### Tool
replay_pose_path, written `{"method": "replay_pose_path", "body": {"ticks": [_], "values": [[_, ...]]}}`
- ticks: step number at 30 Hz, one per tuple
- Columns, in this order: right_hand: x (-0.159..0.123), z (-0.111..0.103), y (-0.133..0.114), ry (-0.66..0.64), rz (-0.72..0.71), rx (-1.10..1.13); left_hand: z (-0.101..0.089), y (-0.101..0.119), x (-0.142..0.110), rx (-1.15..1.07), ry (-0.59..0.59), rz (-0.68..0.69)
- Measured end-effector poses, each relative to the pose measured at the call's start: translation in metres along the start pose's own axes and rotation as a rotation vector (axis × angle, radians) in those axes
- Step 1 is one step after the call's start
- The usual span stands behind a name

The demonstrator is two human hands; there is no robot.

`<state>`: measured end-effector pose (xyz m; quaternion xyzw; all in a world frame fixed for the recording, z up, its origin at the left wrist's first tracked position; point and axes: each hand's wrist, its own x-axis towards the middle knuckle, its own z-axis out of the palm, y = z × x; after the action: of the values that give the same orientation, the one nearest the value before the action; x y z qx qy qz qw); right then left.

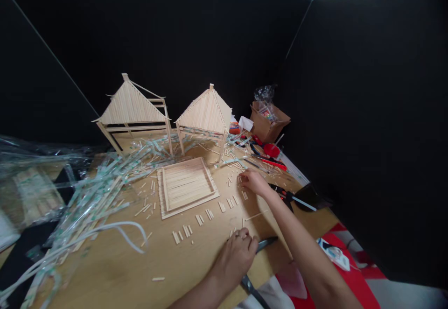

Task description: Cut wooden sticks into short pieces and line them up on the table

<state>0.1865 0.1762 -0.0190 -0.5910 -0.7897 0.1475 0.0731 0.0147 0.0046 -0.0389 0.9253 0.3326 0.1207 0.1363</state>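
Note:
My right hand (256, 182) reaches over the board, fingertips pinched at a short wooden stick (240, 179) beside several other small pieces. Nearer me, my left hand (240, 255) rests with curled fingers; what they hold, if anything, is hidden. A dark-handled tool (249, 286) lies partly under that hand, its kind unclear. Short cut sticks (199, 219) stand in small groups along a slanting row. Behind them is a flat stick-built base (189, 183) with a raised rim. Two stick-built house models, one partly open-roofed (131, 106) and one fully roofed (206, 110), stand farther back.
Plastic wrappers and long sticks (101, 201) cover the table's left side, with white strips (129, 227) in front. A cardboard box (268, 122) sits at the back right. Red-handled tools (275, 162), a red tape roll (271, 150) and a black glue gun (285, 194) lie rightward.

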Motion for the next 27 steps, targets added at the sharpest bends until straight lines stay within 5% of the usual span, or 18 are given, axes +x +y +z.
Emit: {"method": "replay_pose_path", "body": {"ticks": [12,21,27], "values": [[0.009,-0.009,-0.001,-0.009,-0.043,0.032,-0.005,-0.001,0.000,-0.050,-0.015,0.001],[-0.039,-0.009,-0.018,-0.046,-0.145,0.081,-0.006,-0.003,0.000,-0.079,-0.023,-0.008],[-0.045,-0.002,-0.018,-0.072,-0.171,0.085,-0.003,-0.003,0.001,-0.080,-0.023,0.004]]}}
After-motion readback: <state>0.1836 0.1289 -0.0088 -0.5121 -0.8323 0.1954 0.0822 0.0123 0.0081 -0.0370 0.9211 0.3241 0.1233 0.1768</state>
